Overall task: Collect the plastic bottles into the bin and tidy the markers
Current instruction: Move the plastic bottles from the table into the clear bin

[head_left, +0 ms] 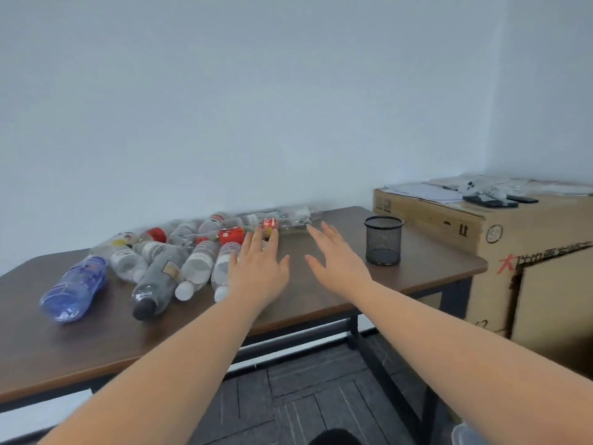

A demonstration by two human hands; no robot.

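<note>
Plastic bottles (167,261), far ones blurred

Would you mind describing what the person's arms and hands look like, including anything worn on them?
Both arms are bare as far up as the frame shows: no sleeves are visible. The left hand and right hand wear no gloves, and no rings, watch or bracelets can be seen on the fingers or wrists. No markings show on either forearm.
</note>
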